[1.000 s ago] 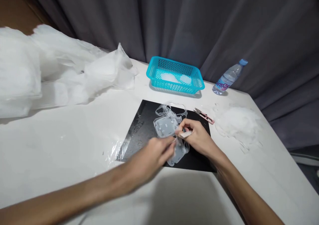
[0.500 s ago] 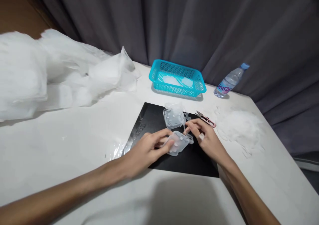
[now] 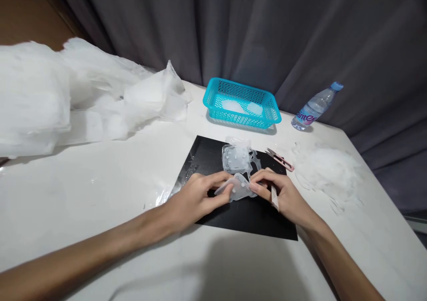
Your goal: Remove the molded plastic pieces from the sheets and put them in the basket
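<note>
Seemingly partway: translucent piece (image 3: pixel 239 189) in hand.
Over the black mat (image 3: pixel 247 223), your left hand (image 3: pixel 202 196) grips it, your right hand (image 3: pixel 283 192) pinches its edge; white shapes (image 3: pixel 233 106) in the blue basket (image 3: pixel 240 118) seem done, the second piece (image 3: pixel 235 158) behind left.

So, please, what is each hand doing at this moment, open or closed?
Left hand: closed, holding a translucent plastic piece.
Right hand: closed at that piece's right edge; exactly what it pinches cannot be told.

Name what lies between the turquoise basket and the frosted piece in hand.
In the head view: mainly another frosted piece, on the black mat.
</note>
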Demonstrator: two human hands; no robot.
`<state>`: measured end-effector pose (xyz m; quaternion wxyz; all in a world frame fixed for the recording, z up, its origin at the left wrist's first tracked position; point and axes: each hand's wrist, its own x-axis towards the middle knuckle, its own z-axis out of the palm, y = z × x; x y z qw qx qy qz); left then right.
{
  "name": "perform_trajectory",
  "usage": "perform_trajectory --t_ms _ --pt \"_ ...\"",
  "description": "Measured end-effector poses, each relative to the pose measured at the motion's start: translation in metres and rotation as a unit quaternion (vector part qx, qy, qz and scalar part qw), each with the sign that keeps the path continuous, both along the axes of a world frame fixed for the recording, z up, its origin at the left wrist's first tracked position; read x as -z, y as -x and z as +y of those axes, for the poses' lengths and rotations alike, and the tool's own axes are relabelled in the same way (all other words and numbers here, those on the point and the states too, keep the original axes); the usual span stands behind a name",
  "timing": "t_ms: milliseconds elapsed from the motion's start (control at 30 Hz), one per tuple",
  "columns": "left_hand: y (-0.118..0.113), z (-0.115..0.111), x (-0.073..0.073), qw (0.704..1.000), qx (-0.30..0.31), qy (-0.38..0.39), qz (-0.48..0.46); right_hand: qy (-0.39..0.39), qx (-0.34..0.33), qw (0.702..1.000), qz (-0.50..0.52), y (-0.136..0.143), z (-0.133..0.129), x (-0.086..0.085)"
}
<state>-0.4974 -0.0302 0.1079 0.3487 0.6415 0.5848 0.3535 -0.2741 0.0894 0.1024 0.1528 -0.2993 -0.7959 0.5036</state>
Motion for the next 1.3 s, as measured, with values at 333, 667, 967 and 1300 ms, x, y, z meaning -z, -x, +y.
perform_trajectory --t_ms 333,667,967,1300 --pt "0.0 -0.007 0.005 0.993 0.01 -0.109 0.048 -0.025 0.017 1.0 0.004 0.002 -0.004 0.003" --pt "-0.008 -0.002 0.002 1.0 -0.012 0.009 0.004 -0.069 0.029 0.997 0.021 0.009 -0.02 -0.004" --pt "0.006 -0.004 0.022 0.892 0.173 -0.363 0.205 -0.097 0.102 0.99 -0.018 0.023 -0.028 0.004" --pt "-0.006 0.005 0.004 0.996 -0.06 0.029 -0.066 -0.025 0.058 0.998 0.014 0.009 -0.017 -0.01"
